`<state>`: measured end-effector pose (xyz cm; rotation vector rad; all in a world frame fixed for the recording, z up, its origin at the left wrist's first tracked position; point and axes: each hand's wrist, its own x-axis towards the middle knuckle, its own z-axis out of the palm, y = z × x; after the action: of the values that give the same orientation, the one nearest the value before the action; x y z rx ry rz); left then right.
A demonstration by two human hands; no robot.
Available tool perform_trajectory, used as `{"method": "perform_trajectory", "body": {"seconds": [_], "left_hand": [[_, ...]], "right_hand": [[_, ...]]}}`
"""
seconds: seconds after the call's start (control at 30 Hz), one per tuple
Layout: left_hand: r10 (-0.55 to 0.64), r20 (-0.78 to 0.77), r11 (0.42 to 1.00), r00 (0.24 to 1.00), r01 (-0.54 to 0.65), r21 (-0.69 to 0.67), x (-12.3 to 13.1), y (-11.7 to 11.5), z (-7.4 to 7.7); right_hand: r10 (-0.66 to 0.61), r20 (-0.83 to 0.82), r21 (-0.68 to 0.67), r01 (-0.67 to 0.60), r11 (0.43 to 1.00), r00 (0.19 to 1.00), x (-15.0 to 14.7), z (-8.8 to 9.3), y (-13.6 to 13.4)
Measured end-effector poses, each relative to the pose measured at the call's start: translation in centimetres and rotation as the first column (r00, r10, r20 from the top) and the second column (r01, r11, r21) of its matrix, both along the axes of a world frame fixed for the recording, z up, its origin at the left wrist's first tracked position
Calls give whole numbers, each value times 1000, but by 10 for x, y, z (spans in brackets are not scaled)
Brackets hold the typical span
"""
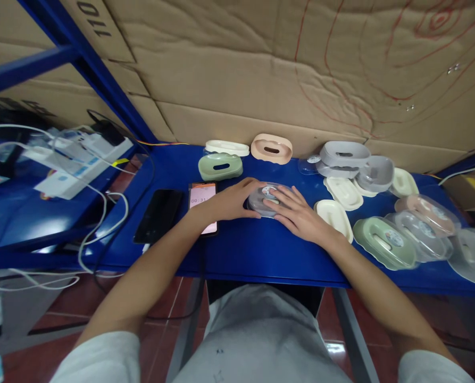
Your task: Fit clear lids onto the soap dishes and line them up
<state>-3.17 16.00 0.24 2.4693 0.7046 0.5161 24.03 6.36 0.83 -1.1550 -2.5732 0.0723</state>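
Note:
A grey soap box with a clear lid (261, 201) lies on the blue table (241, 250) in front of me. My left hand (235, 201) curls round its left side, fingers closed against the box. My right hand (297, 213) lies on top of its right half, fingers stretched over the lid and pressing down. Both hands touch the same box.
Green (220, 166), white (226, 147) and pink (271, 148) soap box parts stand at the back. Several grey, cream, green and pink boxes and lids (384, 242) crowd the right side. A phone showing a timer (203, 205) and a dark phone (159, 215) lie left, beside cables (101, 223).

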Motion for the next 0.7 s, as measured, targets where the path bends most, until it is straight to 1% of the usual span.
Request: {"method": "perform_trajectory", "body": {"seconds": [0.17,0.23,0.3,0.33,0.37,0.4,0.47,0.5,0.53,0.57,0.6,0.7], "left_hand": [[-14,29,1000,999,14,-25,-1,0,2],[-32,36,999,999,33,-22,-1,0,6],[-32,35,999,999,32,14,-3,1,12],[2,37,999,999,-4,48,-5,2,15],[69,41,993,997,-72,90,-7,4,17],[163,39,976,986,-167,138,-11,7,19],[382,3,898,924,-371,237,-19,15,19],[462,-34,856,886,-436,278,-23,19,17],[508,-73,831,858,-465,306,-27,24,15],[519,-104,826,848,-466,318,-30,27,12],[507,-126,835,853,-450,316,-32,31,9],[385,-144,901,911,-338,273,-29,33,4]], "right_hand": [[-18,-2,2,18,1000,1000,-1,-2,2],[-22,-1,1,22,1000,1000,-1,-3,2],[-46,2,9,45,999,999,-1,-3,3],[-71,6,18,71,997,997,-1,-3,4],[-108,9,35,107,994,994,0,-4,4],[-153,11,58,153,987,988,2,-5,5],[-247,9,110,244,963,969,6,-7,7],[-285,5,132,282,950,959,8,-8,8],[-315,-1,149,312,938,949,10,-9,8],[-335,-8,160,332,930,942,12,-9,9],[-346,-15,166,343,924,938,13,-9,8],[-337,-31,173,338,925,941,12,-6,6]]}}
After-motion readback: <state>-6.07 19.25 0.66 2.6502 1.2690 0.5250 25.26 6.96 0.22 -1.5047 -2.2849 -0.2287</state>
